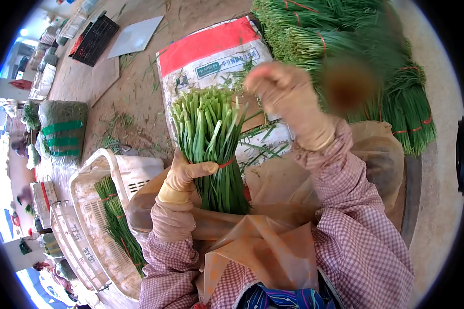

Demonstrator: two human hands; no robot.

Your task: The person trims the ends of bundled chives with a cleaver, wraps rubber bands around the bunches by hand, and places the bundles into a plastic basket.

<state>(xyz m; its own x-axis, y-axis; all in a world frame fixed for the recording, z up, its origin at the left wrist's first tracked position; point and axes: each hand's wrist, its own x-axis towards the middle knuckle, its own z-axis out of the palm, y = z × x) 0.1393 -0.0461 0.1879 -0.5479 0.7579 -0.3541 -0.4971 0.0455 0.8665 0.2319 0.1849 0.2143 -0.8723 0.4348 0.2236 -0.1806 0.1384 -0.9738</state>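
My gloved left hand (185, 172) is closed around a bundle of chives (209, 123), its thumb across the front. The cut pale ends point up and away from me, and the leaves hang toward my lap. A red band (226, 164) circles the bundle beside my thumb. My gloved right hand (294, 105) is raised to the right of the bundle, apart from it. Its fingers look curled but are smeared by motion, so I cannot make out whether they hold anything. Beneath both hands lies a white and red printed sack (209, 46) strewn with green scraps.
Banded chive bundles (340, 38) are piled at the upper right, partly behind a dark blurred spot. On the left, a white plastic crate (80, 193) holds more chives (119, 221). Farther off are a green-taped bale (63, 129), a black crate (95, 40) and a flat board (135, 37).
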